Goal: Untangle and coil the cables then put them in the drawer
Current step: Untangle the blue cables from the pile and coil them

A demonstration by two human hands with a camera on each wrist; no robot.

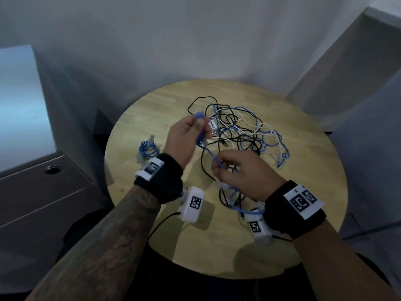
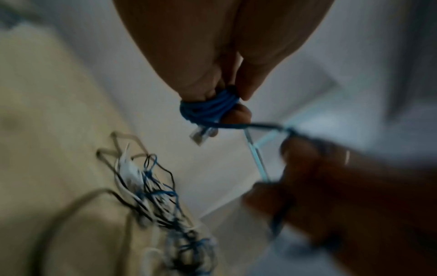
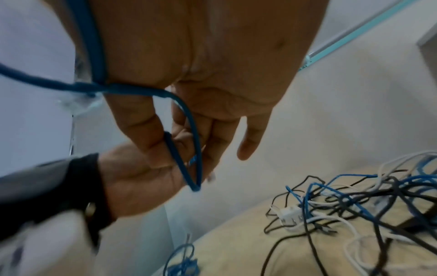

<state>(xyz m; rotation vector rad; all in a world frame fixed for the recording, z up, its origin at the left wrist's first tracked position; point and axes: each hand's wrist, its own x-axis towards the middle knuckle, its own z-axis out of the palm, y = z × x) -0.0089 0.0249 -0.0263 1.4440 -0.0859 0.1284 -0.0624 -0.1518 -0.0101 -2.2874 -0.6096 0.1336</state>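
Observation:
Over the round wooden table, my left hand grips a small bundle of wound blue cable. In the left wrist view its fingers close round those blue turns, and a clear plug sticks out below. One blue strand runs from the bundle down to my right hand, which pinches it. In the right wrist view, the strand passes between the thumb and fingers. A tangle of black, blue and white cables lies behind both hands.
A second blue cable, coiled, lies near the table's left edge. A grey drawer unit with a round lock stands left of the table. A grey block stands at the right. Walls close in behind.

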